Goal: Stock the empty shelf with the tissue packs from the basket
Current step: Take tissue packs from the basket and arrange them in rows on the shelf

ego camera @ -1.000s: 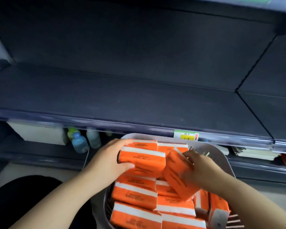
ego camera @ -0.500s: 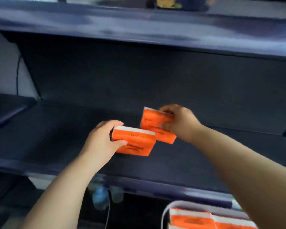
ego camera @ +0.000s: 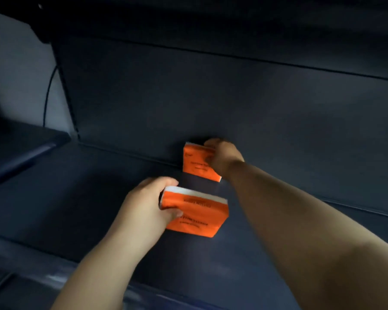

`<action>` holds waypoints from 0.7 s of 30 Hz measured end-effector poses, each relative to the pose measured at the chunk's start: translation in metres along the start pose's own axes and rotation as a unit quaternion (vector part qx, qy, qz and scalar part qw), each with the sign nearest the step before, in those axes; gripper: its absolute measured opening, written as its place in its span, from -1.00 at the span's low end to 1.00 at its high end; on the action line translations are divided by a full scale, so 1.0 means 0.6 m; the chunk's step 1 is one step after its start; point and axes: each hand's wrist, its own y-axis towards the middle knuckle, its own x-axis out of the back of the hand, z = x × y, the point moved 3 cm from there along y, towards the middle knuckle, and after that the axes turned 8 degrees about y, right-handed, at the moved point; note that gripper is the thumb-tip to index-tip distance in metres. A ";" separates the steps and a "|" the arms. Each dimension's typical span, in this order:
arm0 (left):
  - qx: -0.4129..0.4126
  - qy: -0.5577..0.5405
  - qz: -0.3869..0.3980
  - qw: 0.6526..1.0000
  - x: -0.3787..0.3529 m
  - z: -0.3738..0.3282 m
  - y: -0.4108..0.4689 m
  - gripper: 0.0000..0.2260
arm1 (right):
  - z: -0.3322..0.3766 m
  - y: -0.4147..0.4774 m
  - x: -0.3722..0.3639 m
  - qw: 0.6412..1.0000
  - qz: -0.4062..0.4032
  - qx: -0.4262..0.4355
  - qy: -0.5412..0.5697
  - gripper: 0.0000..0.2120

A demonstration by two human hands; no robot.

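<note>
Just above the frame's centre, the far pack stands at the rear of the shelf, by the back panel. The right hand holds its upper right corner. Below it and apart, the near pack is above the shelf, its left end gripped by the left hand. A side shelf lies at middle left, with a cable above it.
</note>
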 end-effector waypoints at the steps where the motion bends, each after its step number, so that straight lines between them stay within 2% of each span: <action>1: 0.005 -0.004 -0.002 1.000 -0.003 0.001 0.003 -0.53 | -0.006 0.005 -0.006 1.000 -0.001 0.002 -0.011 -0.55; 5: 0.030 -0.024 -0.011 0.999 -0.018 -0.001 0.013 -0.50 | -0.022 0.011 -0.009 0.999 -0.002 0.024 -0.022 -0.57; 10: 0.040 -0.025 -0.011 0.999 -0.041 -0.006 0.018 -0.48 | -0.026 0.005 0.009 0.989 -0.026 0.088 -0.120 -0.51; 13: 0.021 -0.021 0.003 1.000 -0.048 -0.011 0.025 -0.46 | -0.032 0.000 0.023 0.992 -0.011 0.081 -0.095 -0.47; 17: -0.019 0.006 -0.012 1.000 -0.038 -0.017 0.085 -0.47 | -0.046 -0.006 0.048 0.993 -0.025 0.078 -0.084 -0.52; 21: -0.010 -0.039 -0.001 0.999 -0.037 -0.008 0.158 -0.50 | -0.062 -0.018 0.066 0.996 -0.031 0.063 -0.062 -0.58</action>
